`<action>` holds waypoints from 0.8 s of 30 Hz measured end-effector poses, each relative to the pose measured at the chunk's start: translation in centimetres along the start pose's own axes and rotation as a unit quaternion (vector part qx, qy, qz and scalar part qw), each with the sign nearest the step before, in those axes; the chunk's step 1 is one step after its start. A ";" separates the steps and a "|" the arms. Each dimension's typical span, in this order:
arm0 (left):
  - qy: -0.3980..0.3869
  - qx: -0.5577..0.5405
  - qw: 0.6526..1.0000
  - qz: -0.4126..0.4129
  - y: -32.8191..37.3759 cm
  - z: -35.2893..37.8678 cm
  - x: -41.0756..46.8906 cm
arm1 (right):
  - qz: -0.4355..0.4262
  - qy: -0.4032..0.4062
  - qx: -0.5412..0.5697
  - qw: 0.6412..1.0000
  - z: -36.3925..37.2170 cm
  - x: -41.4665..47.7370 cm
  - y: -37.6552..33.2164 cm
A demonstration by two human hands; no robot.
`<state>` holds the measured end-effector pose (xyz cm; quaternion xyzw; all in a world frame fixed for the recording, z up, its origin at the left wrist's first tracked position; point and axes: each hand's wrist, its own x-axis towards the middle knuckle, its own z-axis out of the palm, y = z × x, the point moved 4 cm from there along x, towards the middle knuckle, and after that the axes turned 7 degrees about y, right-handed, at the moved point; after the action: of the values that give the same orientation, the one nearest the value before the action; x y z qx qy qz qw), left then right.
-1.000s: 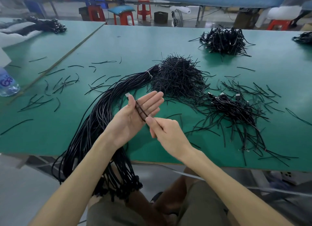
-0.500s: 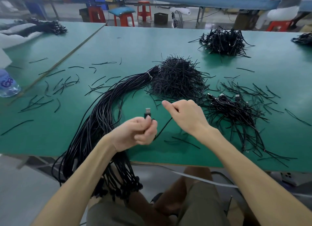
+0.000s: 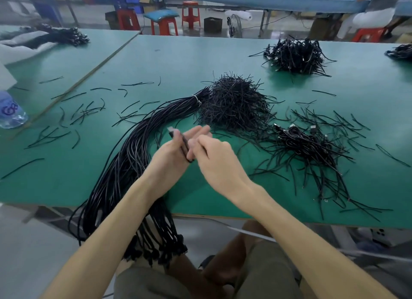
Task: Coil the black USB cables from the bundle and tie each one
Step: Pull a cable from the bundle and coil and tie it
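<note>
A thick bundle of black USB cables [image 3: 124,169] runs from a white tie near the table's middle down over the front edge. Above the table, my left hand [image 3: 171,153] holds a coiled black cable [image 3: 184,146] across its palm, with the silver plug [image 3: 170,129] sticking out past the thumb. My right hand [image 3: 214,160] is against the coil's lower end, fingers pinched on it. A heap of short black twist ties [image 3: 234,104] lies just behind the hands. Coiled, tied cables [image 3: 307,142] lie in a pile to the right.
Loose ties are scattered over the green table [image 3: 367,111]. A second pile of coiled cables [image 3: 294,55] sits at the back right. A water bottle [image 3: 11,113] stands at the left edge. Red stools and a seated person are behind the table.
My right hand came back from the tie heap to the coil in my left hand. My left hand opened from a fist to a flatter hold on the coil.
</note>
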<state>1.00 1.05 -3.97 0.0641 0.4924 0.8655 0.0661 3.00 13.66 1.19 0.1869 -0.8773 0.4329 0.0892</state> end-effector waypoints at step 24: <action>0.071 0.306 0.948 0.046 -0.9 0.8 -0.7 | 0.009 0.056 0.004 0.998 -0.4 2.3 1.6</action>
<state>1.92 2.07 -4.39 0.0423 0.7333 0.6778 -0.0316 0.22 14.22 1.02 0.1548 -0.8709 0.4469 0.1336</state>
